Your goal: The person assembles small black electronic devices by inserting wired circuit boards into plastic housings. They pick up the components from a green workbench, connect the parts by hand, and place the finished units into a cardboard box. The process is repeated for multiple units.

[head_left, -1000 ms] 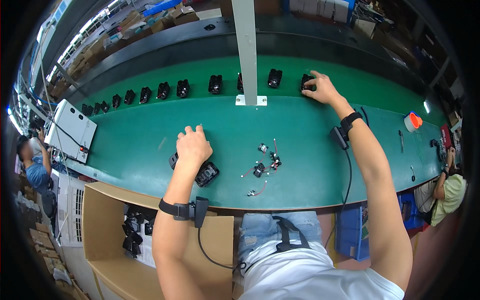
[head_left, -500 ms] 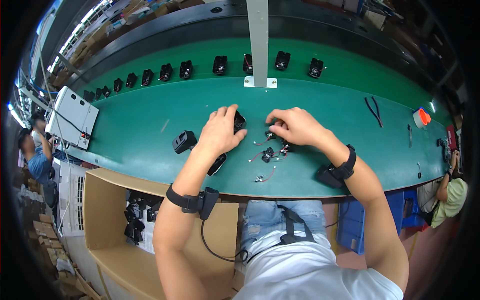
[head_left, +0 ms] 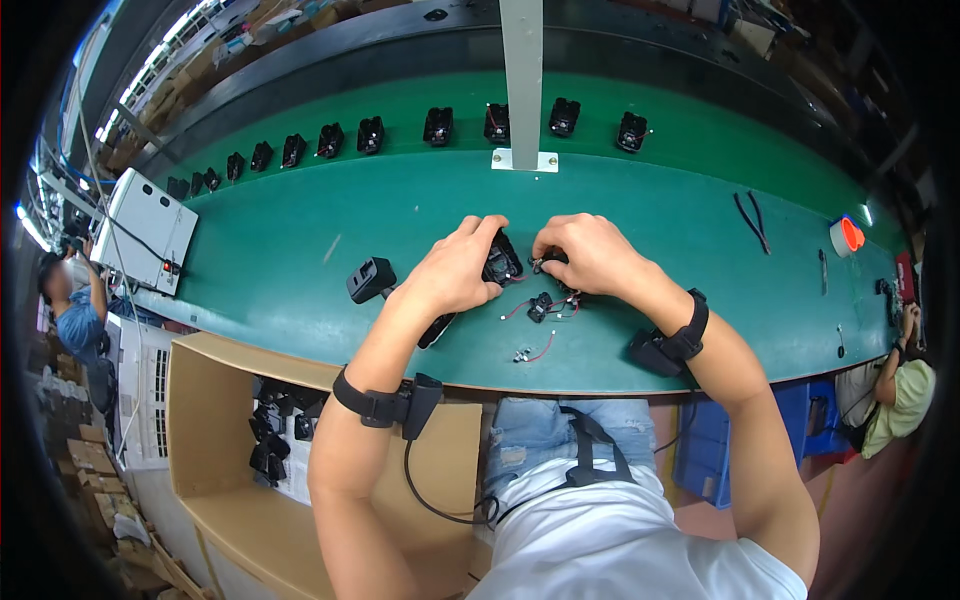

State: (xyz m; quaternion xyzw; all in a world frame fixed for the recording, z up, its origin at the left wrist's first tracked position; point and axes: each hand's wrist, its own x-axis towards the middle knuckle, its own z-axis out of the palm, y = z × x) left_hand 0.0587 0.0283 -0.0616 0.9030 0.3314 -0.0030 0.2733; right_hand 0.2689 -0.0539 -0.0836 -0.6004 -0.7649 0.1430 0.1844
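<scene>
Two bare hands work close together over the green counter point(head_left: 640, 218), near its middle. The left hand point(head_left: 458, 268) has its grip closed on an open black case point(head_left: 503, 262), thumb at the near end and fingers over the far left edge. That case lies directly to the right of the left palm, its long axis running mostly away from the person, the near end angled slightly rightward, its hollow side facing up.

Just right of the case, a small dark part point(head_left: 543, 262) sits at the fingertips of the right hand point(head_left: 588, 250), whose grip is pinched on it; whether the part is clear of the counter I cannot tell. Only a narrow gap separates part from case, so the right hand is nearer the part and the left holds the case beside it.

Nearer the person lie a wired black part point(head_left: 540, 307) and a tiny piece with a red wire point(head_left: 523, 354). Left of the left hand stands a black box point(head_left: 372, 278); pliers point(head_left: 752, 222) rest far right.
</scene>
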